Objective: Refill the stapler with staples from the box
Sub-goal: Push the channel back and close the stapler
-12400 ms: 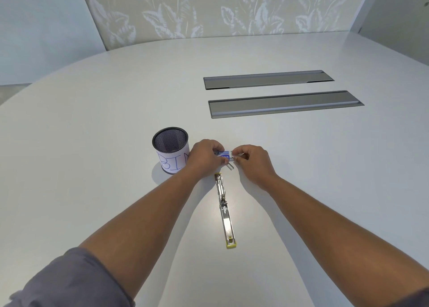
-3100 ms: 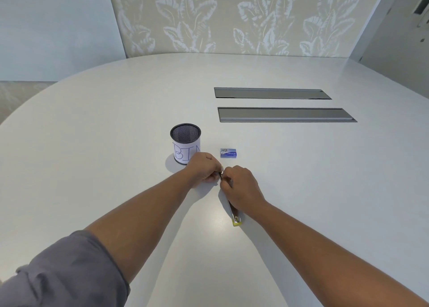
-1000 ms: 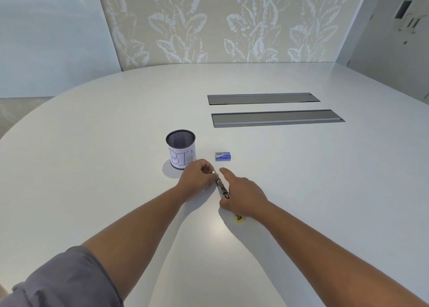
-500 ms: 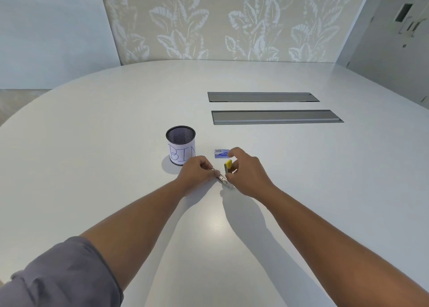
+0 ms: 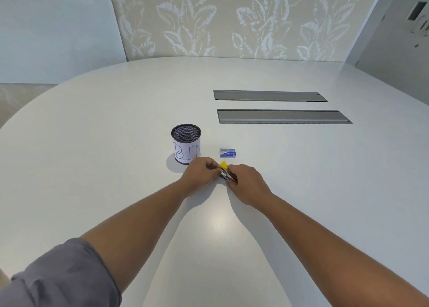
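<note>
A wide white bench (image 5: pixel 301 190) carries two long grey recessed panels (image 5: pixel 283 116) toward its far side. Nearer stands a black mesh cup (image 5: pixel 186 143), its inside too dark to make out, wrapped in a paper label hand-lettered "BIN". Just right of it lies a small blue staple box (image 5: pixel 228 153), closed, its print too small to read. In front, both hands meet: the left hand (image 5: pixel 201 174) and the right hand (image 5: pixel 246 181), fingers curled, grip a metal stapler (image 5: pixel 226 173) with a yellow tip between them.
</note>
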Demonstrator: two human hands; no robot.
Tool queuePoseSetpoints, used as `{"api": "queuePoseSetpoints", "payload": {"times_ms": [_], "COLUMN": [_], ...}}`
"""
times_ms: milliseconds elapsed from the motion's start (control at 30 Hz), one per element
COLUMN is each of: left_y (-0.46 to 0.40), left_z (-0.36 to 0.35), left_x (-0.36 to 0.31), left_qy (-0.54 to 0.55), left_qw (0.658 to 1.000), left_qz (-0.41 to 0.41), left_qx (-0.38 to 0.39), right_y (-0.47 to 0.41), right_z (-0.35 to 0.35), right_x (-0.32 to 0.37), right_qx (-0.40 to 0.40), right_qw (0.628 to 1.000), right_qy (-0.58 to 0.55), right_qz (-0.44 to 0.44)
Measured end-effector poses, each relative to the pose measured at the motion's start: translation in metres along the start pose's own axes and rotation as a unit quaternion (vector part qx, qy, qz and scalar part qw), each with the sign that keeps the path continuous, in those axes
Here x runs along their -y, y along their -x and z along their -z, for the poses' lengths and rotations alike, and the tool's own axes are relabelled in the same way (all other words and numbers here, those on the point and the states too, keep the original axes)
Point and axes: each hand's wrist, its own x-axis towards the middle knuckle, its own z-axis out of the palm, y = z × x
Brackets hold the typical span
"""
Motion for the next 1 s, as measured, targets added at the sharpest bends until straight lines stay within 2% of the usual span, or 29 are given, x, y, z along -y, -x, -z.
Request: {"api": "queuePoseSetpoints", "payload": {"times_ms": [133,433,600,733,867,1000], "left_y": [0.003,0.002,0.01,0.014,0.015,0.013], "left_z": [0.001,0.008,0.014,0.021,0.021,0.014], "left_x": [-0.002,-0.024,-0.036,-0.039,-0.035,-0.027], "left_qy": [0.031,0.234,0.294,0.33,0.382,0.413], "left_qw": [0.999,0.964,0.951,0.935,0.912,0.903], "left_qz": [0.02,0.111,0.042,0.02,0.035,0.042], "left_qx": [0.02,0.063,0.081,0.131,0.144,0.112], "right_y": [0.001,0.001,0.003,0.001,-0.002,-0.005], "right_z": [0.001,0.011,0.008,0.009,0.006,0.001], "right_x": [0.0,-0.008,-0.005,-0.005,-0.008,-0.012], "right_qx": [0.009,-0.016,-0.055,-0.017,0.019,0.026], "right_qw": [0.999,0.997,0.988,0.976,0.978,0.989], "right_qy": [0.031,-0.067,-0.139,-0.216,-0.205,-0.144], "right_qz": [0.003,0.04,0.047,-0.013,-0.015,-0.01]}}
